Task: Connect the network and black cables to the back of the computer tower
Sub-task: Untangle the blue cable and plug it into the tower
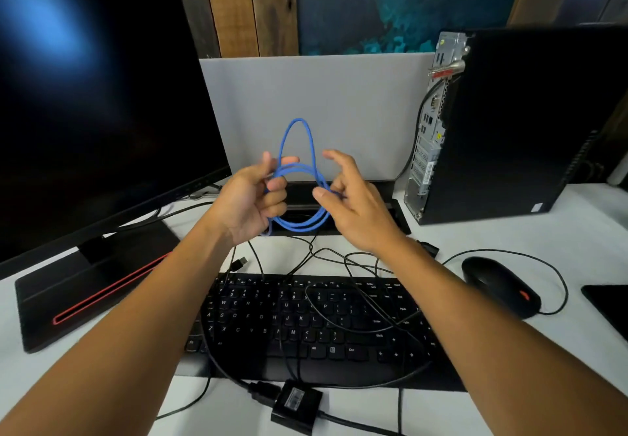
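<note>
Both hands (253,197) (353,204) hold coiled blue network cable (299,167), R grip prob. loose.

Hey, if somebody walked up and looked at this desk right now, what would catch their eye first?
First the coiled blue network cable, held up mid-frame between the left hand, which grips it, and the right hand, which pinches a loop. Next the big dark monitor on the left and the black computer tower on the right, its rear ports turned inward. Below, loose black cables sprawl across the keyboard.
</note>
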Motion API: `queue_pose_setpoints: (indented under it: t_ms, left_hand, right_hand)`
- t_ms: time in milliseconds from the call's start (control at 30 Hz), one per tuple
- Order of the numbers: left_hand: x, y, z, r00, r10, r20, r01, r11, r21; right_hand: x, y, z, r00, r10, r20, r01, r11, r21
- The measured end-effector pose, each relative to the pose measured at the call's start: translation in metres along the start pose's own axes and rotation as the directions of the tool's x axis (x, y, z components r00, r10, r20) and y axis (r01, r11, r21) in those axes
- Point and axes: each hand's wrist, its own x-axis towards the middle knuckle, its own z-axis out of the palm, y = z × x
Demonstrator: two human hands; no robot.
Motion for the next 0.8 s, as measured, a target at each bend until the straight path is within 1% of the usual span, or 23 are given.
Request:
queue_pose_setpoints:
  t_ms: [67, 100, 133, 167, 300, 400, 533, 667, 800]
  left_hand:
    - [0.001, 0.014, -0.013, 0.995, 0.024, -0.100, -0.030, 0.998, -0.062]
    - [0.002, 0.020, -0.020, 0.987, 0.045, -0.152, -0.052, 0.998, -0.044]
    - [0.002, 0.025, -0.026, 0.981, 0.066, -0.185, -0.064, 0.998, 0.016]
    - [0.001, 0.027, -0.030, 0.979, 0.082, -0.187, -0.064, 0.993, 0.100]
    - [0.003, 0.018, -0.012, 0.985, 0.155, -0.080, -0.114, 0.919, 0.378]
    - [0.010, 0.013, 0.004, 0.978, 0.192, -0.078, -0.122, 0.840, 0.528]
    - [0.021, 0.011, 0.013, 0.971, 0.240, -0.014, -0.184, 0.777, 0.602]
    - [0.033, 0.010, 0.021, 0.968, 0.251, 0.023, -0.213, 0.767, 0.605]
    - [0.041, -0.004, 0.020, 0.964, 0.257, 0.075, -0.242, 0.717, 0.653]
  right_hand:
    - [0.000, 0.013, -0.020, 0.999, 0.043, -0.031, -0.045, 0.996, -0.073]
    - [-0.001, 0.023, -0.033, 0.994, 0.084, -0.070, -0.092, 0.989, -0.114]
    - [-0.003, 0.033, -0.046, 0.986, 0.123, -0.110, -0.137, 0.981, -0.138]
    - [-0.005, 0.041, -0.057, 0.978, 0.151, -0.145, -0.174, 0.972, -0.160]
    - [-0.005, 0.060, -0.071, 0.943, 0.191, -0.272, -0.257, 0.938, -0.234]
    - [-0.003, 0.061, -0.076, 0.913, 0.181, -0.366, -0.270, 0.939, -0.211]
    - [-0.006, 0.060, -0.092, 0.876, 0.202, -0.437, -0.310, 0.931, -0.191]
    - [-0.008, 0.059, -0.110, 0.881, 0.225, -0.416, -0.341, 0.911, -0.231]
    - [-0.011, 0.056, -0.123, 0.880, 0.248, -0.406, -0.368, 0.896, -0.248]
